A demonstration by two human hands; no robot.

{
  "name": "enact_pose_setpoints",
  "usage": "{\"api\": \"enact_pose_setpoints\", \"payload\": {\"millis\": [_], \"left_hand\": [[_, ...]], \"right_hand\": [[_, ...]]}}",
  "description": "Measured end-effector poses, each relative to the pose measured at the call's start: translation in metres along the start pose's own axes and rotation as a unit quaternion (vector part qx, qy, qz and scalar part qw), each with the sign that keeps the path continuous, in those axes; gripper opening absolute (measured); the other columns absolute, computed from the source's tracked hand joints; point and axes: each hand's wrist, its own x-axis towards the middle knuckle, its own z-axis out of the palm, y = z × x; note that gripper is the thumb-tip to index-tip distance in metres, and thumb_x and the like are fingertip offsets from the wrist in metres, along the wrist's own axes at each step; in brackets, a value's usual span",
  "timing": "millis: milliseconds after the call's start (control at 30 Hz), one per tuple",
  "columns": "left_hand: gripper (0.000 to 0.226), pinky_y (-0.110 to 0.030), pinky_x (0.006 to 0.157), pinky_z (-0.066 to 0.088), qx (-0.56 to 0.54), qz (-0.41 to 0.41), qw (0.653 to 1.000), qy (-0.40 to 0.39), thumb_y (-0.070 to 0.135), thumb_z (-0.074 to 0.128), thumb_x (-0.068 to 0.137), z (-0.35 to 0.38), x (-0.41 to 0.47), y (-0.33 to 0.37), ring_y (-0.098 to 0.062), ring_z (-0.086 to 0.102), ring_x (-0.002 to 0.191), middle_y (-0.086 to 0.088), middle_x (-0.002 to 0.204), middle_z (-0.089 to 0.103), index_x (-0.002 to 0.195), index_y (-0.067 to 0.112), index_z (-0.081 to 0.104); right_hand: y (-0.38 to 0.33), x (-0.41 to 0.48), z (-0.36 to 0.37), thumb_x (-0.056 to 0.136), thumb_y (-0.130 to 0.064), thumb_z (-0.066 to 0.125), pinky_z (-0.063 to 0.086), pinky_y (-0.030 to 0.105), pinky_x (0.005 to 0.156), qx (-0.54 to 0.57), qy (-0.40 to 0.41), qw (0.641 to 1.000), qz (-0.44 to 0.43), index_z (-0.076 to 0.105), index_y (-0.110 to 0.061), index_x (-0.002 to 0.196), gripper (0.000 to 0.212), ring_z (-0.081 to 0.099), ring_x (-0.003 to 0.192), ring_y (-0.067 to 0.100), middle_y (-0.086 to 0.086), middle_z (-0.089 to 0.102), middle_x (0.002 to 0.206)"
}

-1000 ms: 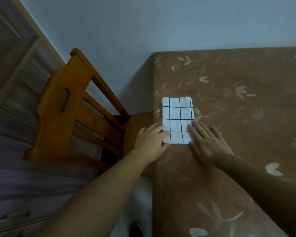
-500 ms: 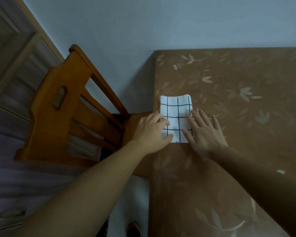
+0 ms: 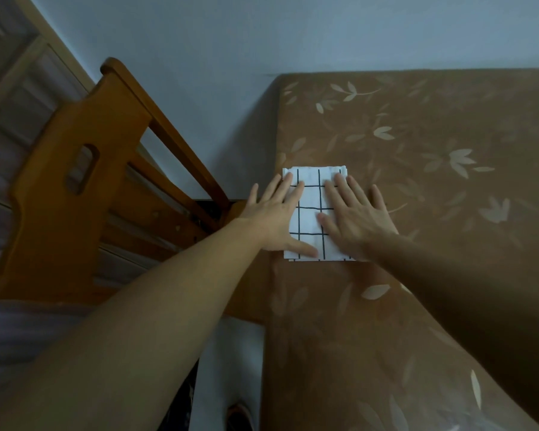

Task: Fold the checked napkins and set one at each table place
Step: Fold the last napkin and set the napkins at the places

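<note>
A white napkin with black checks [image 3: 311, 200] lies folded into a rectangle at the left edge of the brown leaf-patterned table [image 3: 417, 157], in front of a wooden chair. My left hand [image 3: 276, 213] lies flat on the napkin's left part with straight, spread fingers. Its outer fingers reach past the table edge. My right hand [image 3: 353, 216] presses flat on the napkin's right part, fingers straight, partly on the tablecloth. Both hands cover much of the napkin.
A wooden chair [image 3: 84, 181] stands pushed against the table's left side, near a pale wall [image 3: 262, 35]. A panelled door or cabinet [image 3: 10, 98] is at the far left. A strip of white floor [image 3: 227, 368] shows below the table edge.
Both hands have slid forward onto the napkin. The left hand's curled fingers have straightened and spread flat, and the right hand has moved from beside the napkin onto it.
</note>
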Motion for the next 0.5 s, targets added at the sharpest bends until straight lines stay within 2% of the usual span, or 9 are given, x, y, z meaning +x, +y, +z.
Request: {"api": "enact_pose_setpoints", "payload": {"millis": [233, 500], "left_hand": [[0.138, -0.055, 0.117, -0.009, -0.005, -0.01, 1.0, 0.008, 0.093, 0.052, 0.054, 0.002, -0.001, 0.0, -0.022, -0.027, 0.144, -0.001, 0.158, -0.029, 0.15, 0.025, -0.021], [0.138, -0.056, 0.118, -0.003, -0.029, -0.03, 0.999, 0.013, 0.086, 0.059, 0.057, 0.007, -0.029, -0.007, -0.02, -0.02, 0.147, 0.003, 0.16, -0.022, 0.151, 0.023, -0.019]], "right_hand": [[-0.001, -0.01, 0.002, 0.094, -0.06, 0.009, 0.002, 0.053, 0.118, 0.013, 0.006, 1.0, 0.017, -0.002, -0.018, 0.154, 0.075, -0.006, 0.15, 0.02, 0.005, -0.006, 0.163], [-0.003, -0.051, 0.009, 0.096, -0.059, 0.008, -0.004, 0.052, 0.118, 0.039, -0.002, 0.998, 0.054, -0.005, -0.02, 0.154, 0.071, -0.015, 0.148, 0.017, 0.0, -0.009, 0.163]]}}
